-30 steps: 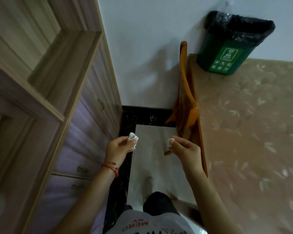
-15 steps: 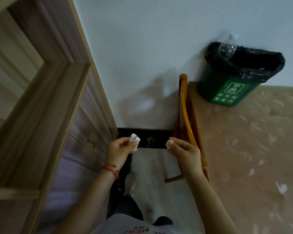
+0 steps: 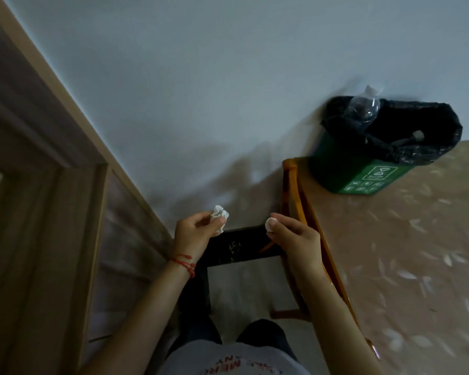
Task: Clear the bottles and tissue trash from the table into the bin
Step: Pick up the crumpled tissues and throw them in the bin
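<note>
A crumpled white tissue (image 3: 219, 215) sits pinched between the thumb and fingertips of the left hand (image 3: 197, 234), held in the air above the dark floor border (image 3: 238, 246). The right hand (image 3: 295, 236) pinches a smaller white wad (image 3: 270, 224) at its fingertips, level with the left and a little apart from it. A red string (image 3: 183, 263) circles the left wrist. Up and to the right, well away from both hands, the green bin (image 3: 363, 174) with a black liner (image 3: 431, 142) stands on the beige table (image 3: 404, 253) against the wall (image 3: 201, 90). A clear bottle (image 3: 363, 109) leans out over the bin's rim at the wall side, and a second cap (image 3: 418, 135) shows inside. An orange chair (image 3: 298, 201) stands against the table edge beside the right hand. A wooden cabinet (image 3: 52, 212) fills the left side.
</note>
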A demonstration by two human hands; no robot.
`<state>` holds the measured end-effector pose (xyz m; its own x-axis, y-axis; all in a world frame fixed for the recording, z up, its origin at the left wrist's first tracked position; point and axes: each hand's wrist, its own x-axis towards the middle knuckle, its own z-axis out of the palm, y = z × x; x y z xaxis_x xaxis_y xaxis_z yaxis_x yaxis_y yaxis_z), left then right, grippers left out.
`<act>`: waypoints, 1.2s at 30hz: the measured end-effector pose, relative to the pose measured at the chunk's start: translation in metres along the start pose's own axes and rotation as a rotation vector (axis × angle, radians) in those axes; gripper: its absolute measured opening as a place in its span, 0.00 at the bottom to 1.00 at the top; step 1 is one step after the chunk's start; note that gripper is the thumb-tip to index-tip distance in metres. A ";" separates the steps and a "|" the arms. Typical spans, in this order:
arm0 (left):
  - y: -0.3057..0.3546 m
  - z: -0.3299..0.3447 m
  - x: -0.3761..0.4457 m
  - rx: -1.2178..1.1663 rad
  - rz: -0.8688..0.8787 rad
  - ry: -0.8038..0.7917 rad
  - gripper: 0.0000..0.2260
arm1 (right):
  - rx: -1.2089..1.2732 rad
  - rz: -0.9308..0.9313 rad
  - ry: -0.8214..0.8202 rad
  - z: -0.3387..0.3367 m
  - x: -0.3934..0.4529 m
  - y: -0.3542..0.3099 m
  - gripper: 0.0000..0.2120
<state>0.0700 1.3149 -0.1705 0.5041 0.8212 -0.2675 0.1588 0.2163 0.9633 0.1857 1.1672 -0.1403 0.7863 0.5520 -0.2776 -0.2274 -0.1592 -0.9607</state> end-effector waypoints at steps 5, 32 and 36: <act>0.018 0.024 0.036 0.005 0.061 -0.035 0.03 | 0.041 0.033 0.053 -0.006 0.040 -0.006 0.09; 0.067 0.207 0.154 0.290 0.127 -0.773 0.05 | 0.287 0.076 0.705 -0.091 0.112 -0.021 0.03; 0.072 0.222 0.164 0.280 0.118 -0.860 0.04 | 0.286 0.066 0.772 -0.088 0.115 -0.025 0.04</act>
<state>0.3530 1.3483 -0.1494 0.9714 0.1284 -0.1995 0.2098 -0.0724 0.9751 0.3325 1.1621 -0.1476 0.9161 -0.1856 -0.3553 -0.3420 0.1005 -0.9343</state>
